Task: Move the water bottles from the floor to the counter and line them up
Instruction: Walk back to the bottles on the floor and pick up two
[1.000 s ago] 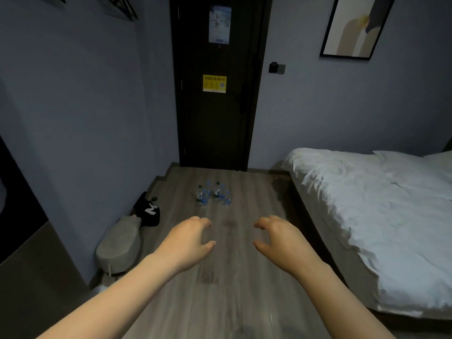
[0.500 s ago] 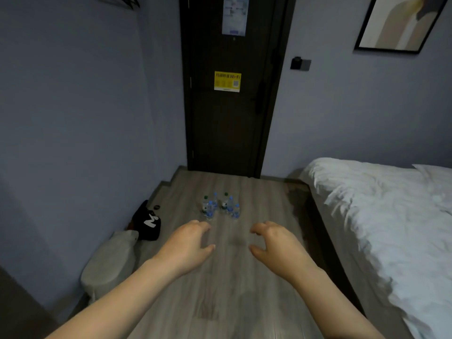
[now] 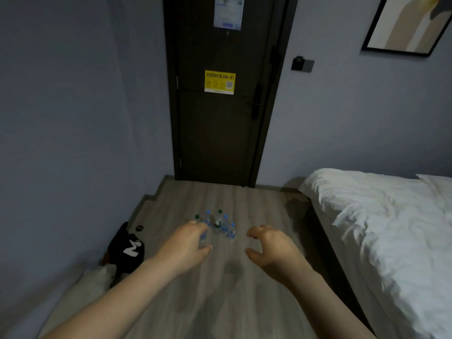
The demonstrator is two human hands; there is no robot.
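now both arms stretch out over the floor (image 3: 256, 204); left hand (image 3: 186, 245) is spread wide, fingers half-curled like a claw, gripping nothing that shows; its fingertips overlap the nearest of the bottles (image 3: 220, 223) in view, and contact can't be told; right hand (image 3: 271, 250) is wide too, fingers hooked, empty, just right of the cluster; bottles stand upright, bunched on the floor before the dark door (image 3: 220, 143); black bag (image 3: 127, 250) by the left wall, bed (image 3: 379, 228) to the right.
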